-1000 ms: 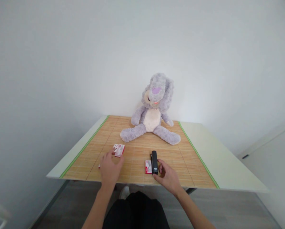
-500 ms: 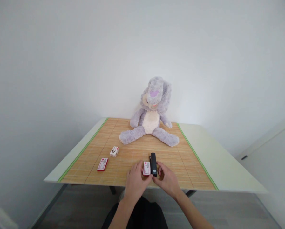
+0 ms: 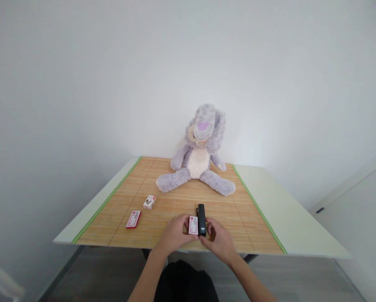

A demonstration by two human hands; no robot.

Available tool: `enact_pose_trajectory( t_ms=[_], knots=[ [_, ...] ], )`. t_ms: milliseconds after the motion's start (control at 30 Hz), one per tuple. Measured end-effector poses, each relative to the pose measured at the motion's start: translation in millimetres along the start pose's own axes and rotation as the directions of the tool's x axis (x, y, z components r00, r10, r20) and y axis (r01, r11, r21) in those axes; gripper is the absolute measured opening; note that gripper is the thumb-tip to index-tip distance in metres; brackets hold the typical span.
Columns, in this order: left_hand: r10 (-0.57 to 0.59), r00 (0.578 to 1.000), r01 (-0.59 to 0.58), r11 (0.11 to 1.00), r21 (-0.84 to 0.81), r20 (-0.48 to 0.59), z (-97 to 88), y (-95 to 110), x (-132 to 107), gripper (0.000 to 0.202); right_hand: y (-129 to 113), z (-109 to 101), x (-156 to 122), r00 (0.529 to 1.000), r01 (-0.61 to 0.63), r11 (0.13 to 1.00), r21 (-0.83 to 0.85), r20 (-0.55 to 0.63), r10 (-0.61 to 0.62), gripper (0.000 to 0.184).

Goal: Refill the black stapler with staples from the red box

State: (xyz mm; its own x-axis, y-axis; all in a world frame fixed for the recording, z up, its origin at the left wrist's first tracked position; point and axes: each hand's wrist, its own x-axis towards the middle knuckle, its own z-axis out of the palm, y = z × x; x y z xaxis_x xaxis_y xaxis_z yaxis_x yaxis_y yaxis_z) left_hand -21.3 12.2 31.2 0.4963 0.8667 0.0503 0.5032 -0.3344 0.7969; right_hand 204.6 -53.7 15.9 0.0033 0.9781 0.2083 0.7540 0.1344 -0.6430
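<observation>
A black stapler (image 3: pixel 201 218) lies on the bamboo mat (image 3: pixel 175 205) near the table's front edge. A small red and white box (image 3: pixel 193 225) rests right beside it on the left. My left hand (image 3: pixel 174 233) has its thumb and fingers pinched on that box. Curled round the near end of the stapler are the fingers of my right hand (image 3: pixel 219 240). Both hands meet just in front of me, almost touching.
A grey plush rabbit (image 3: pixel 200 155) sits at the back of the mat against the white wall. Two more red and white boxes lie to the left, one flat (image 3: pixel 133 219) and one smaller (image 3: pixel 149 201). Pale table (image 3: pixel 288 226) borders the mat. A white cabinet (image 3: pixel 364 209) stands at right.
My left hand left the boxes on the left and came across to the box beside the stapler. My right hand stayed at the stapler. The view tilted slightly.
</observation>
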Motion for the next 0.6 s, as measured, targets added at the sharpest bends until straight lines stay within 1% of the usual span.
enact_pose_trajectory(
  t_ms=[100,267,367,433,500,600],
  knots=[
    [0.016,0.998,-0.013,0.999,0.036,-0.063,2.6,2,0,0.058,-2,-1,-1,1.0,0.004,1.0,0.0,0.003,-0.004,0.042],
    [0.014,0.996,-0.006,0.996,0.091,-0.083,5.6,4,0,0.055,-6,-3,-1,1.0,-0.004,1.0,-0.016,0.01,0.004,0.035],
    [0.036,0.995,-0.025,0.993,0.116,-0.095,6.4,6,-1,0.053,-6,-2,0,1.0,-0.008,1.0,-0.021,0.007,0.008,0.036],
    [0.049,0.994,-0.037,0.993,0.116,-0.101,8.0,6,-2,0.055,-4,0,0,1.0,-0.011,1.0,-0.02,0.003,0.011,0.039],
    [0.046,0.994,-0.037,0.995,0.09,-0.102,9.9,3,-4,0.07,-2,1,0,1.0,-0.01,1.0,-0.014,0.001,0.01,0.047],
    [0.015,0.995,-0.012,1.0,0.027,-0.104,7.7,-6,-12,0.103,0,2,-1,1.0,-0.003,1.0,0.001,0.002,0.003,0.059]
  ],
)
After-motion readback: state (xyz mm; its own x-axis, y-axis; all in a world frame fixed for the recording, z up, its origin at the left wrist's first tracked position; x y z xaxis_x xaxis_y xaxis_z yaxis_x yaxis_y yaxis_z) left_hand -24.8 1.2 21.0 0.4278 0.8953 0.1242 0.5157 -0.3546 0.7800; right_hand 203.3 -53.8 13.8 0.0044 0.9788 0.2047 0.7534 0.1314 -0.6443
